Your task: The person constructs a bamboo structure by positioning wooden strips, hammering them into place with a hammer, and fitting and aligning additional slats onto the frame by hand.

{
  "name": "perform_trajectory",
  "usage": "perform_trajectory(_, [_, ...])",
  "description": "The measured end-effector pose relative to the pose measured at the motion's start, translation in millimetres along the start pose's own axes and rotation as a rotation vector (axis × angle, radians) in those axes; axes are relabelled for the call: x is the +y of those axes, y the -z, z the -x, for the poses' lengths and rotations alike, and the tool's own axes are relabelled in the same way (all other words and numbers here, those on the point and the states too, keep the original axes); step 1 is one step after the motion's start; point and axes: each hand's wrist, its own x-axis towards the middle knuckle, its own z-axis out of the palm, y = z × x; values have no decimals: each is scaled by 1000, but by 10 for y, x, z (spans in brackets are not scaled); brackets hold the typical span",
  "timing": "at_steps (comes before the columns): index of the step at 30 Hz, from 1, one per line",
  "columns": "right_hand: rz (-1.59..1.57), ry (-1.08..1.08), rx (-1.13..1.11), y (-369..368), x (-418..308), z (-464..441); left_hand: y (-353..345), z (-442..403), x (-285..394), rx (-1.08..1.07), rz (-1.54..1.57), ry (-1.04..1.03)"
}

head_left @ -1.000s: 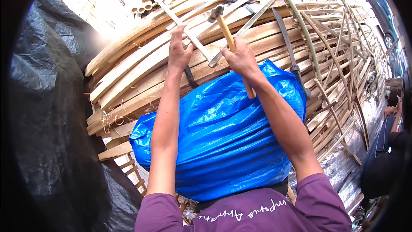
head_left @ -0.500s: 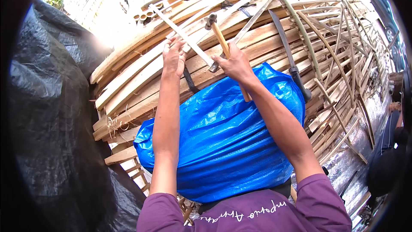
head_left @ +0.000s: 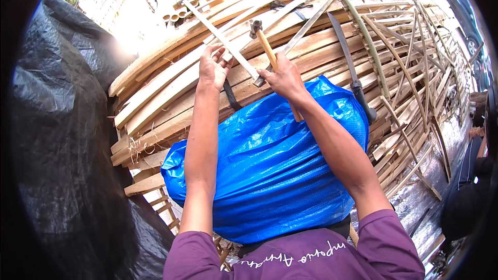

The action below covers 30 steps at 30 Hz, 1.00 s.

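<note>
My right hand [head_left: 285, 79] is wrapped round the wooden handle of a hammer [head_left: 267, 46], whose metal head points up and away. Under the fingers of that hand, a pale flat bamboo strip [head_left: 218, 31] ends beside a small dark metal piece [head_left: 260, 81], which I cannot identify. My left hand [head_left: 213, 67] is beside the strip, palm partly up, fingers loosely curled and apart with nothing visible in them. Another split strip [head_left: 310, 27] slants up from behind the right hand. Across my lap lies a blue tarp [head_left: 280, 171].
A long machete [head_left: 344, 46] rests on the stacked bamboo slats [head_left: 171, 109] to the right. A woven bamboo lattice [head_left: 415, 72] spreads beyond it. Black plastic sheeting [head_left: 62, 124] hangs at left. A parked vehicle [head_left: 464, 21] shows at far right.
My left hand has turned a little and its fingers have opened slightly beside the strip. The right hand and hammer stay almost still.
</note>
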Motion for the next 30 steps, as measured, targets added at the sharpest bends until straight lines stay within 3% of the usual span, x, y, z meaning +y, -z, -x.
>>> perform_trajectory(7, [23,27,26,-56,25,3,8,-12,81,108,-273,-37])
perform_trajectory(10, [-17,-8,-8,-54,-29,28,123,-70,137,26,-1043,-447])
perform_trajectory(11, [-17,-10,-12,-84,-2,17,176,-97,149,28,-1043,-444])
perform_trajectory(13, [57,38,-1,-147,45,-14,209,-73,175,-71,-1618,-664])
perform_trajectory(14, [58,37,-5,-167,75,-19,198,-60,117,-50,-1693,-540])
perform_trajectory(17, [66,53,-20,-176,76,-14,94,100,-129,115,-1866,-601])
perform_trajectory(21, [36,144,29,-64,-172,32,144,68,-154,114,-1851,-602])
perform_trajectory(24, [-35,388,131,-12,-317,66,124,112,-144,122,-1812,-554])
perform_trajectory(28, [203,249,-28,-122,-195,72,145,108,-152,141,-1804,-560])
perform_trajectory(30, [293,292,-56,-181,-83,19,143,111,-140,143,-1816,-569])
